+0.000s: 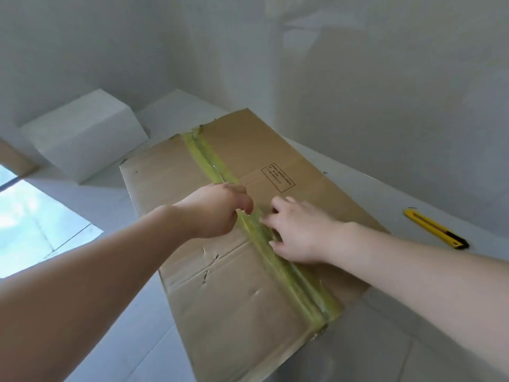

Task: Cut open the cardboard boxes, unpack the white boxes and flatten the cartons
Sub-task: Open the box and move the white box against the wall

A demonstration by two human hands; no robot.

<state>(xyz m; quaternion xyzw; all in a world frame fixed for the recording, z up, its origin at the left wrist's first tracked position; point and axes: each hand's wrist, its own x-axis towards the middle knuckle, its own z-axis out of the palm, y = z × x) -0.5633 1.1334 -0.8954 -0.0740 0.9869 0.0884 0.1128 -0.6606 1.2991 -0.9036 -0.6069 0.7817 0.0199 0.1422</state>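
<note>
A large brown cardboard box [220, 285] lies in front of me with a strip of yellow-green tape [289, 274] along its middle seam. My left hand [214, 210] is over the seam, fingers curled down into the gap at the left flap's edge. My right hand [300, 230] rests on the right flap beside the seam, fingertips bent at the tape. A white box [82, 136] stands on the white surface behind the carton, at the left. A yellow utility knife [435, 228] lies on the surface to the right, held by no hand.
White walls [358, 78] close in behind and to the right of the carton. At the far left a bright floor patch [35, 224] shows below the white surface. A brown cardboard edge [13, 158] peeks out at the left.
</note>
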